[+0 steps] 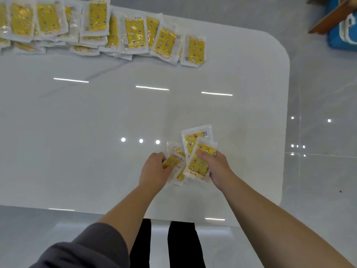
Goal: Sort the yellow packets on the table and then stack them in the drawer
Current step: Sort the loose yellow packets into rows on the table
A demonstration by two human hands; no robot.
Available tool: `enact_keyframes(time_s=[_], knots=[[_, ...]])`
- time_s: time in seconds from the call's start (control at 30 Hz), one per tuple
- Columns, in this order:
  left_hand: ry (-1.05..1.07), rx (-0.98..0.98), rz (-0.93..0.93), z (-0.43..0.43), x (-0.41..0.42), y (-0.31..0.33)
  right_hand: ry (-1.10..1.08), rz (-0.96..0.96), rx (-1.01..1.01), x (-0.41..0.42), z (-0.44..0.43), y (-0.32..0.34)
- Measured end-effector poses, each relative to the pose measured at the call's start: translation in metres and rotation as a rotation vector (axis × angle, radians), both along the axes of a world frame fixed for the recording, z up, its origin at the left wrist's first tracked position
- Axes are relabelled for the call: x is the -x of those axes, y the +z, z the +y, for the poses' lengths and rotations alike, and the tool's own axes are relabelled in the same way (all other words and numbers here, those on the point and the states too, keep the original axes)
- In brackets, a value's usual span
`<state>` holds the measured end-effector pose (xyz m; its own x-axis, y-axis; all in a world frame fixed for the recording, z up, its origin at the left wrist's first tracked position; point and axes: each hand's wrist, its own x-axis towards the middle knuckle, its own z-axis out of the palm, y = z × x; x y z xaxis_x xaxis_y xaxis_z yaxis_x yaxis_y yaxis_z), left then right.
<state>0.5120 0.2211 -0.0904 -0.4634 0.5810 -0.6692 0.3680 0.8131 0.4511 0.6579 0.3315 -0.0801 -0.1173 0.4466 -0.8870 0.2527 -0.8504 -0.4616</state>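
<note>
Several yellow packets in clear wrappers form a small fanned bunch (195, 144) above the white table (96, 122), near its front right. My right hand (216, 167) grips the top packets, thumb across a yellow face. My left hand (154, 169) pinches the left side of the bunch, fingers curled round the lower packets. A long overlapping row of many more yellow packets (133, 35) lies along the table's far edge. No drawer is in view.
The table's rounded right edge (286, 132) borders a glossy tiled floor. A blue container with a wooden piece (340, 26) stands on the floor at the far right. My legs show below the table's front edge.
</note>
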Motion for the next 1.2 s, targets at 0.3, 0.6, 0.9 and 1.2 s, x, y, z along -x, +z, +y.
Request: enact_keyframes(time_s=[0.3,0.6,0.9,1.2], knots=[[0.039,-0.047,-0.017,-0.002,-0.012,-0.004,-0.010,-0.089,-0.014,0.018,-0.006,-0.010],[0.446,-0.165,-0.247,0.007,0.050,0.023,-0.080,0.071,0.045,0.030,0.014,0.006],[0.645,-0.426,-0.260,0.082,0.258,0.060,-0.094,0.139,-0.032,0.200,0.072,0.031],[0.489,-0.359,-0.056,0.177,0.433,0.029,-0.129,-0.044,-0.251,0.374,0.150,0.014]])
